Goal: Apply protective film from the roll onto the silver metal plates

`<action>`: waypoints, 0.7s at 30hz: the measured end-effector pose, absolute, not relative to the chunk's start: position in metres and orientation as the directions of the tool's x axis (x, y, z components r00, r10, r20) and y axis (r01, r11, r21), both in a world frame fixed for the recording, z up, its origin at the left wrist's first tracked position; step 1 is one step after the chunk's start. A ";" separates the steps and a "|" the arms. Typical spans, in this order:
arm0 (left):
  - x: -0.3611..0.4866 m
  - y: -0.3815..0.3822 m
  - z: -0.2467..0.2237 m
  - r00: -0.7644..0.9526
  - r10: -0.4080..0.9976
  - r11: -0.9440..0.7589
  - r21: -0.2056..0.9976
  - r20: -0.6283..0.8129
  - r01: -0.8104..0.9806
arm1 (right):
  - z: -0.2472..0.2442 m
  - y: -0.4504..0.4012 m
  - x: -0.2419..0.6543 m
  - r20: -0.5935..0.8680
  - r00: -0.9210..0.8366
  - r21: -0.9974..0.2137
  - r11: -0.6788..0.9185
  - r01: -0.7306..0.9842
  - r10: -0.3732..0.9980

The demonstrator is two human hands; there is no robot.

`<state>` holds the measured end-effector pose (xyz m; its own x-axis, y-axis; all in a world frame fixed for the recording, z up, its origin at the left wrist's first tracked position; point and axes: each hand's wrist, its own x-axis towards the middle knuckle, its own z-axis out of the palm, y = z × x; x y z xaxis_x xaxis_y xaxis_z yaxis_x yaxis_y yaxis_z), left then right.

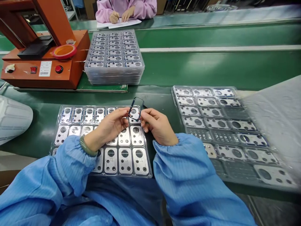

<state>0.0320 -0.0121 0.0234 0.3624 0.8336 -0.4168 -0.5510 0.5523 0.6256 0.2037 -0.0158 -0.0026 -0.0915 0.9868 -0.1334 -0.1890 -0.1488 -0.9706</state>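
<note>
Left hand [115, 124] is pinching the left side of a thin, dark rectangular frame [131, 108] between thumb and fingertips, the other fingers curling loosely. Right hand [158, 124] is gripping the opposite side, low down, also with the fingertips. The frame is standing tilted between the two hands, its open middle showing through, its upper end rising above the fingers.

Both hands are working in the air: left hand hovering over the near tray [150, 164], right hand hanging just beyond that tray's right edge. The near tray is lying on the green bench [162, 97], holding rows of silver plates, some being hidden by the left hand and sleeve. To the right, a second tray [236, 112] is holding similar plates, with several pockets showing bare; a translucent sheet [277, 116] is covering part of its right side.

Farther back, a tray stack [115, 77] is sitting beside an orange machine [23, 73], which is carrying a red tape roll [64, 56]. Across the bench, a person in pink sleeves [145, 8] is leaning over white paper [118, 24].
</note>
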 end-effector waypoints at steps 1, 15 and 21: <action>0.032 -0.012 0.023 0.364 0.834 0.552 0.627 -0.415 -0.551 | -0.002 -0.016 0.203 -0.134 -0.095 -0.969 -0.151 -0.198 0.986; 0.031 -0.012 0.021 0.369 0.841 0.541 0.609 -0.396 -0.579 | 0.002 -0.016 0.202 -0.175 -0.122 -0.940 -0.202 -0.276 0.977; 0.033 -0.012 0.023 0.380 0.837 0.547 0.608 -0.394 -0.575 | 0.005 -0.016 0.202 -0.206 -0.186 -0.904 -0.259 -0.339 0.961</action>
